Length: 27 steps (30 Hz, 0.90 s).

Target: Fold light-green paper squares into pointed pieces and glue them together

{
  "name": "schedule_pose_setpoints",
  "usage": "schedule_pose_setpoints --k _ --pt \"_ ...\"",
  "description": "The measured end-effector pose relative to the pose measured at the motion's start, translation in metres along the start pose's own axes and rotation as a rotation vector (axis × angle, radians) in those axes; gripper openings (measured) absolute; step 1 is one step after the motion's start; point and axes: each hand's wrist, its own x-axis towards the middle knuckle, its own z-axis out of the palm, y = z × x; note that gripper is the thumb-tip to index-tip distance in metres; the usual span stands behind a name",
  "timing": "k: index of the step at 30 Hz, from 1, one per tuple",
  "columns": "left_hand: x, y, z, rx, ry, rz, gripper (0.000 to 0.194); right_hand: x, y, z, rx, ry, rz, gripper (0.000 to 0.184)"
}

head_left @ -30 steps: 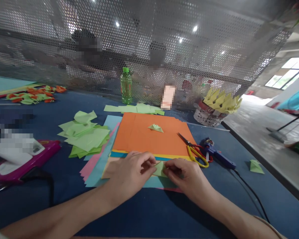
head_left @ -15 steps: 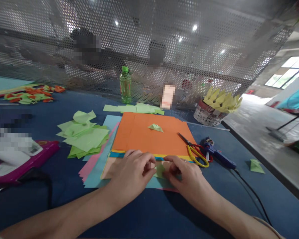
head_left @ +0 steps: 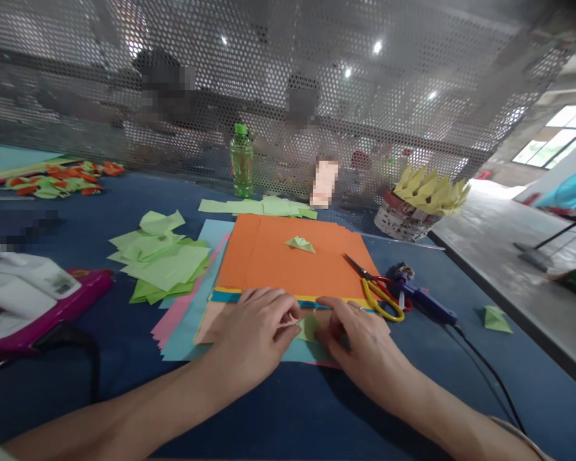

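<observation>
Between my two hands lies a small piece of light green paper (head_left: 308,328), partly hidden by the fingers. My left hand (head_left: 264,326) is closed on its left edge with thumb and bent forefinger. At its right edge my right hand (head_left: 358,333) is closed too, fingers curled and pressed on the paper. Both hands rest over a stack of coloured paper sheets (head_left: 182,342), with an orange sheet (head_left: 288,269) on top. A small folded green paper piece (head_left: 300,244) sits on that orange sheet. Yellow-handled scissors (head_left: 377,291) lie at its right edge.
Green paper squares (head_left: 168,256) are piled left, near a magenta device (head_left: 89,288). Right lie a blue glue gun (head_left: 427,301) with cord and a folded green paper (head_left: 496,319). A green bottle (head_left: 241,163), paper strips (head_left: 269,207) and a papered pot (head_left: 400,218) stand behind, before a perforated screen.
Both hands stay almost in the same place on the green paper. The view has shifted very slightly.
</observation>
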Motion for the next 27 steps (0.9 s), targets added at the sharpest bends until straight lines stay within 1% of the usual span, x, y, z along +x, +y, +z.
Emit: schedule_pose_setpoints --k 3,6,10,13,16,21,25,27 --pt "0.0 -0.001 0.0 0.001 -0.017 0.018 0.009 0.002 -0.003 0.001 -0.03 -0.006 0.042 0.045" --pt "0.001 -0.001 0.0 0.017 -0.037 0.03 0.011 0.006 -0.01 0.002 -0.081 -0.007 0.127 0.041" --pt "0.003 -0.003 -0.001 0.005 -0.056 0.028 0.011 0.011 -0.013 -0.001 -0.094 -0.049 0.206 0.049" --pt "0.002 -0.006 -0.004 0.005 -0.083 0.001 0.009 0.013 -0.009 -0.006 -0.03 -0.107 0.249 0.051" --pt "0.001 -0.009 -0.008 0.029 -0.096 -0.025 0.006 0.014 -0.003 -0.011 0.068 -0.173 0.253 0.049" --pt "-0.002 -0.012 -0.011 0.038 -0.125 -0.002 0.004 0.012 0.004 -0.02 0.163 -0.255 0.247 0.055" --pt "-0.001 -0.018 -0.013 0.025 -0.152 -0.005 0.011 0.009 0.009 -0.026 0.219 -0.279 0.229 0.056" --pt "-0.001 -0.021 -0.013 0.001 -0.169 -0.006 0.016 0.009 0.01 -0.029 0.248 -0.285 0.213 0.053"
